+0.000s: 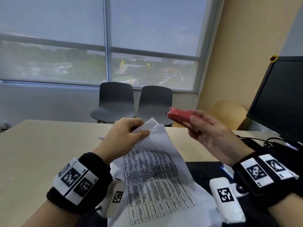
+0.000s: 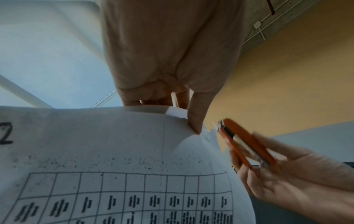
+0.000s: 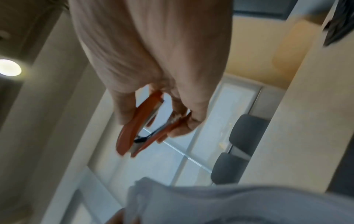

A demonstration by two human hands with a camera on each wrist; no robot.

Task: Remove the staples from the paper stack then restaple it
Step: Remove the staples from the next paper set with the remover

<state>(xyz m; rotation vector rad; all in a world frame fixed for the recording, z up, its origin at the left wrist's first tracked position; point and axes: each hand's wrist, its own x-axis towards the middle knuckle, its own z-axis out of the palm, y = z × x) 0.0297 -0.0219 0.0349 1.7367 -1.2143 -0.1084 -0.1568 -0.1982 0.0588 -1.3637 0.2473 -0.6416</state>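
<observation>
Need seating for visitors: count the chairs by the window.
2: the left chair and the right chair stand side by side beyond the table's far edge, under the window. Others may be hidden.

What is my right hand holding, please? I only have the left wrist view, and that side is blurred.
Observer: Your right hand holds a red stapler, nose towards the papers, not yet touching them.
Operator: Is it open?
Observer: Yes; the right wrist view shows the stapler with its two halves spread apart.
Operator: Where is the rest of the paper stack?
Observer: Your left hand pinches the top corner of the paper stack and lifts it; the lower sheets lie on the table.
</observation>
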